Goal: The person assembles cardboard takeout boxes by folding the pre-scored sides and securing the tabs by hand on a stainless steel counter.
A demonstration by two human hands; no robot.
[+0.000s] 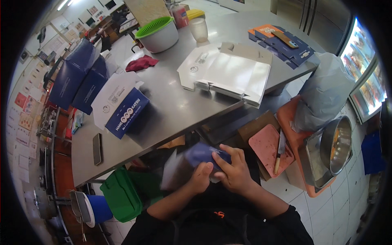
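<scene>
A blue and white cardboard box point(198, 154), smeared by motion, is held in front of my body, just off the table's near edge. My left hand point(201, 178) grips its near side with the thumb raised; most of those fingers are hidden. On the box's right end, my right hand point(234, 169) curls its fingers and thumb around the blue board. A folded blue box with white open flaps point(130, 113) stands on the table to the left. Further back lies a stack of flat white box blanks point(241, 75).
The steel table point(171, 118) also bears a phone point(97, 149), a red cloth point(141, 63), a grey tub with a green strainer point(158, 36) and blue blanks point(286, 47). At right, a knife point(280, 149) lies on a pink board point(261, 143) beside a metal bowl point(337, 143). A green bin point(121, 196) stands lower left.
</scene>
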